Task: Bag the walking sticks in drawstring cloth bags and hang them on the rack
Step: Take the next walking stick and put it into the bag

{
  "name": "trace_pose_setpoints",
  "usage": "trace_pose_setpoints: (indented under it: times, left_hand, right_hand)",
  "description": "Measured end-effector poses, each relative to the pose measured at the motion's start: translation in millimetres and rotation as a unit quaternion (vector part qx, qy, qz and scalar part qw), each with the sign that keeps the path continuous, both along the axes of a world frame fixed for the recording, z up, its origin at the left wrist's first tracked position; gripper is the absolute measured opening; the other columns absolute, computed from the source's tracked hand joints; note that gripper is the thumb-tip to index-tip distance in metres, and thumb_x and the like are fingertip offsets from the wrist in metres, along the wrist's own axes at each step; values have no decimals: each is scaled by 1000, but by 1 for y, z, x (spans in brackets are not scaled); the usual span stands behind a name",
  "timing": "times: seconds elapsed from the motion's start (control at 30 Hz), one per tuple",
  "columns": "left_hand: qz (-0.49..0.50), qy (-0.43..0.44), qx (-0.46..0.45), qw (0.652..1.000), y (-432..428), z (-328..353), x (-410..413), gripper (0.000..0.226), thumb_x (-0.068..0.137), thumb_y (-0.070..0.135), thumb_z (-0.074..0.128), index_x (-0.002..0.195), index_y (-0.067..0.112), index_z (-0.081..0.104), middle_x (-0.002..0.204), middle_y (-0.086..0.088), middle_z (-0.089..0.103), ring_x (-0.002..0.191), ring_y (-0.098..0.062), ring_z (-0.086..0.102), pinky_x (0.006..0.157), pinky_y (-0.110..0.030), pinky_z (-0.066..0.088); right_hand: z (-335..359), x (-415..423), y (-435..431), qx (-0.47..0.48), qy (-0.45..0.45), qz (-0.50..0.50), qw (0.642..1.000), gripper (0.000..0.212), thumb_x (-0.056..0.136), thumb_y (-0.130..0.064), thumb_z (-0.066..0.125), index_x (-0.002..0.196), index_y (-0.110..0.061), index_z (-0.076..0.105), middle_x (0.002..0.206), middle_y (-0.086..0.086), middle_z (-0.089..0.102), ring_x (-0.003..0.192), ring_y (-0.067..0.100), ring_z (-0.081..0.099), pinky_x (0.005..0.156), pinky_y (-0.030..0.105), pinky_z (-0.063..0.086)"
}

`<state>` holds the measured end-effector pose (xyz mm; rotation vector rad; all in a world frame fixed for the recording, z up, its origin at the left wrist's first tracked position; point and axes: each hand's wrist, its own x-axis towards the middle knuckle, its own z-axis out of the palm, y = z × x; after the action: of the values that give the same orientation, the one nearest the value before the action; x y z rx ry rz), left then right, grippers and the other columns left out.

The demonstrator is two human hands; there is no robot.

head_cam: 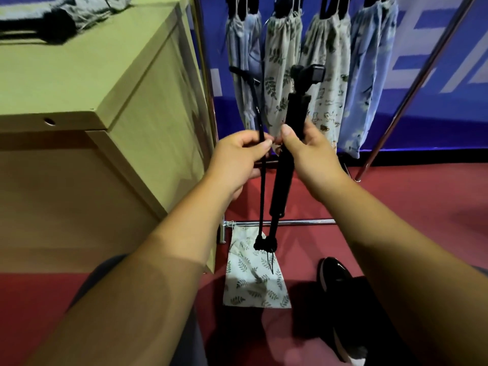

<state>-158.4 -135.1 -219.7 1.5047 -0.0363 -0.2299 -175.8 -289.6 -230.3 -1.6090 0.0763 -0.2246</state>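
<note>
Evidently the right grip [309, 151] is wrapped round the matte black folded stick [284, 170], whose long axis is near upright, with the handle above the grip and the thin end below. Just beside it, the left grip [237, 159] pinches the stick's woven cord [262, 196]. Straight below both, a limp leaf-print bag [253, 276] lies flat on the floor, so the stick's thin end looks the one to lead. Beyond, four gathered cloth bags [282, 75] hang on the rack [280, 222].
</note>
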Motion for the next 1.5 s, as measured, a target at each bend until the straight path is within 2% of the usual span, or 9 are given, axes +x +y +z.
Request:
trace_pose_setpoints:
  times: [0.2, 0.37, 0.57, 0.87, 1.0, 1.17, 1.27, 1.37, 1.5]
  left_hand:
    - [16, -34, 13, 999, 0, -1, 4, 10, 99, 11, 73, 107, 13, 80, 83, 5, 77, 82, -11, 74, 75, -30, 59]
    - [36, -74, 19, 996, 0, 2, 4, 9, 98, 9, 73, 105, 9, 79, 93, 0, 78, 81, -7, 72, 67, -14, 52]
    - [49, -46, -24, 997, 1, 8, 3, 9, 102, 8, 68, 103, 12, 77, 75, 2, 73, 67, -10, 68, 62, -23, 54]
    - [55, -46, -39, 997, 5, 11, 7, 17, 104, 10, 66, 117, 8, 76, 95, -9, 74, 74, -14, 72, 63, -29, 59]
    - [68, -52, -28, 996, 1, 6, 5, 21, 105, 7, 63, 123, 9, 74, 95, -2, 76, 82, -10, 72, 72, -26, 59]
    - [83, -49, 6, 995, 1, -1, 11, 24, 108, 7, 58, 129, 9, 70, 90, -2, 68, 81, -14, 65, 75, -32, 56]
    - [96, -43, -13, 994, 3, 2, 14, 21, 109, 7, 56, 122, 15, 71, 86, 1, 66, 70, -8, 63, 74, -33, 59]
    - [89, -28, -35, 995, 3, 5, 15, 21, 111, 12, 54, 120, 21, 70, 90, 1, 66, 68, -7, 64, 70, -30, 56]
    - [65, -3, -58, 996, 3, 6, 16, 25, 111, 20, 54, 129, 19, 72, 100, 0, 71, 83, -13, 66, 73, -29, 57]
  right_hand:
    - [-11, -4, -2, -28, 15, 32, 999, 26, 111, -23, 59, 135, -16, 64, 124, -6, 76, 112, 2, 71, 104, 24, 53]
    - [-22, -7, -3, -125, 24, 54, 990, 38, 105, -39, 63, 142, -28, 62, 133, -14, 72, 126, 2, 65, 118, 39, 46]
    - [-34, -8, -4, -85, 47, 93, 991, 19, 108, -33, 63, 126, -33, 64, 101, -8, 79, 96, 8, 75, 108, 47, 55]
    - [-23, -9, 1, 56, 77, 134, 986, 23, 109, -28, 60, 130, -22, 70, 98, -13, 76, 90, 10, 70, 91, 37, 56]
    - [-17, -11, 6, 56, 83, 113, 989, 18, 105, -43, 66, 112, -28, 72, 81, -18, 72, 74, 4, 65, 77, 32, 52]
    - [-17, -11, 7, -3, 86, 34, 996, 71, 85, -62, 80, 129, -17, 47, 96, -1, 72, 76, 17, 72, 78, 55, 64]
    - [-15, -9, 5, 39, 78, 38, 995, 52, 97, -46, 76, 119, -9, 47, 94, 7, 72, 86, 26, 78, 85, 62, 61]
    - [-13, -9, 4, 102, 85, 73, 988, 30, 107, -41, 64, 113, -12, 61, 97, 6, 76, 88, 25, 76, 84, 52, 61]
    - [-13, -7, 6, 144, 107, 90, 980, 30, 109, -45, 58, 114, -20, 74, 98, 4, 76, 83, 25, 68, 84, 50, 56]
